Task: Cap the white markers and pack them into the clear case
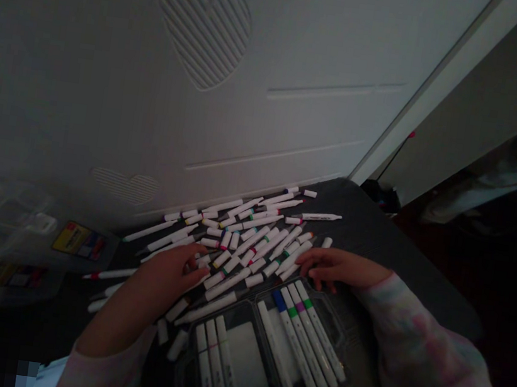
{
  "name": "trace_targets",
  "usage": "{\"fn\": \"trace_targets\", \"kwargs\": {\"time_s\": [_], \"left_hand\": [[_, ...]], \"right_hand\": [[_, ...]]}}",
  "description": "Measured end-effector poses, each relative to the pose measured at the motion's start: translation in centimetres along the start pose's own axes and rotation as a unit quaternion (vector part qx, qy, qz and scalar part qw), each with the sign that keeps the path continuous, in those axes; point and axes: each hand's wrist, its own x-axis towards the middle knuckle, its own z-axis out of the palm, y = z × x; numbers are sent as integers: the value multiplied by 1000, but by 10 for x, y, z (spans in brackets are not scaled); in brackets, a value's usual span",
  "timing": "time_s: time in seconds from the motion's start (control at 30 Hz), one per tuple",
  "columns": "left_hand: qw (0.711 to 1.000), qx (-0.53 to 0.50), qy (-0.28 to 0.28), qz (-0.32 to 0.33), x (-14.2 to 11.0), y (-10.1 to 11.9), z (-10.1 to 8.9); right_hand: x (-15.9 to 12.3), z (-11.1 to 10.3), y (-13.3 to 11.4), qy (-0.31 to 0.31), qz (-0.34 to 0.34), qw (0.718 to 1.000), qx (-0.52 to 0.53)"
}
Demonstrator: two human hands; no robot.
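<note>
A heap of white markers (275, 244) and loose caps lies in front of me, many with coloured bands. My left hand (184, 267) reaches into the near left of the heap, thumb and fingers apart, beside some caps. At the right side of the heap, my right hand (332, 267) has bent, spread fingers, their tips touching the end of a white marker (297, 262). Nearest me lies an open clear plastic case (264, 331). Three markers (217, 362) stand in its left half, and several capped markers (304, 333) line its right half.
Clear plastic boxes (47, 223) with yellow labels stand at the left. A pale panel (295, 128) with heart reliefs rises behind the markers. The dark padded surface (402, 263) ends at the right, beyond which clutter (382, 196) lies near the floor.
</note>
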Motion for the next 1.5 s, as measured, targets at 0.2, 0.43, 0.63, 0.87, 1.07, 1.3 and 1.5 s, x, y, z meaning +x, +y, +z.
{"fn": "trace_targets", "kwargs": {"time_s": [0.2,0.43,0.63,0.87,1.07,1.3,1.5], "left_hand": [[1000,6,5,4,1,-1,0],[1000,-1,8,19,1,-6,1],[1000,16,7,14,2,-7,1],[1000,13,11,13,1,-6,0],[1000,0,11,8,-2,-6,-3],[999,-15,43,13,-2,-11,-5],[998,-14,62,0,-7,-9,-9]], "right_hand": [[0,0,0,3,1,1000,7],[1,0,2,4,-7,1000,11],[-1,0,1,14,1,1000,28],[-2,1,2,6,-1,997,70],[0,3,-1,24,-24,997,69],[2,-3,-2,308,-164,934,76],[4,-2,-2,465,-200,854,-124]]}}
